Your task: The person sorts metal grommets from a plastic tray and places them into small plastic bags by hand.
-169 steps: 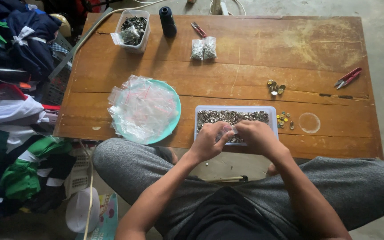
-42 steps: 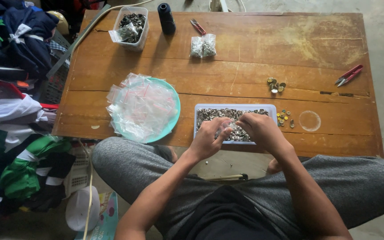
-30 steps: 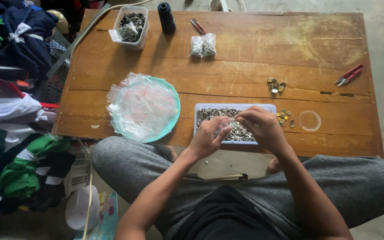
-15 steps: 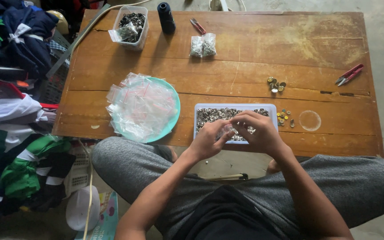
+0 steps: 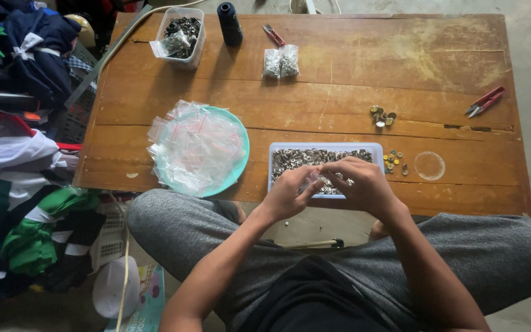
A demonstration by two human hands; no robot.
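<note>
I sit at a low wooden table (image 5: 339,80). A white rectangular tray (image 5: 327,146) full of small silver metal pieces lies at its near edge. My left hand (image 5: 285,195) and my right hand (image 5: 367,184) meet over the tray's front half. Their fingertips pinch what looks like a small clear bag (image 5: 318,182) between them. The bag is mostly hidden by my fingers, and I cannot tell what is in it.
A teal plate (image 5: 241,154) heaped with empty clear zip bags lies left of the tray. Farther back stand a clear tub of metal pieces (image 5: 182,27), a dark thread spool (image 5: 230,23) and two filled bags (image 5: 281,61). Gold buttons (image 5: 381,115), a clear round lid (image 5: 429,165) and red snips (image 5: 484,101) lie right. Clothes (image 5: 26,154) pile up left.
My right hand drew back from the tray's middle toward my left hand, and both now pinch together over the tray's front. Everything else on the table stayed put.
</note>
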